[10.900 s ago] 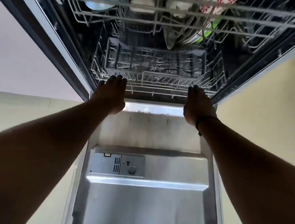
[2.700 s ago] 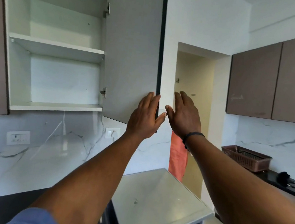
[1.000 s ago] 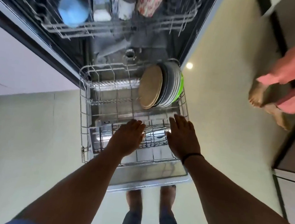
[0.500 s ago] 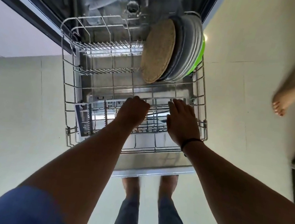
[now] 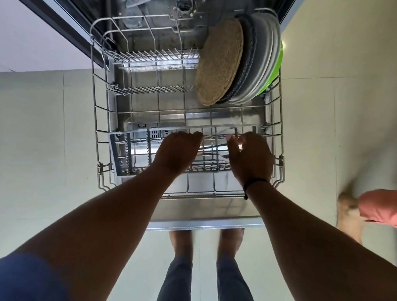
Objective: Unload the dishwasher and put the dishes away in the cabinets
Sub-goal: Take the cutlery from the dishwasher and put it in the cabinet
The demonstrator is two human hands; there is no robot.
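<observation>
The dishwasher's lower wire rack (image 5: 96, 124) is pulled out over the open door (image 5: 209, 219). At its far right stand a speckled brown plate (image 5: 218, 61), grey plates (image 5: 260, 58) and a green plate (image 5: 275, 67), all on edge. A grey cutlery basket (image 5: 128, 152) lies along the rack's near side with cutlery (image 5: 213, 148) in it. My left hand (image 5: 176, 152) and my right hand (image 5: 251, 156) both reach down onto this basket with curled fingers, either side of the cutlery. Their fingertips are hidden, so any hold is unclear.
The rack's left half has bare tines (image 5: 152, 70). Another person in a pink garment (image 5: 389, 206) stands barefoot on the tiled floor to the right. My own feet (image 5: 182, 240) are just in front of the door's edge. A dark cabinet frame (image 5: 47, 9) runs along the left.
Earlier I touched an open wall cabinet door, then turned down to the pulled-out rack. In the last half second both hands curled further into the cutlery basket, the right one moving rightward.
</observation>
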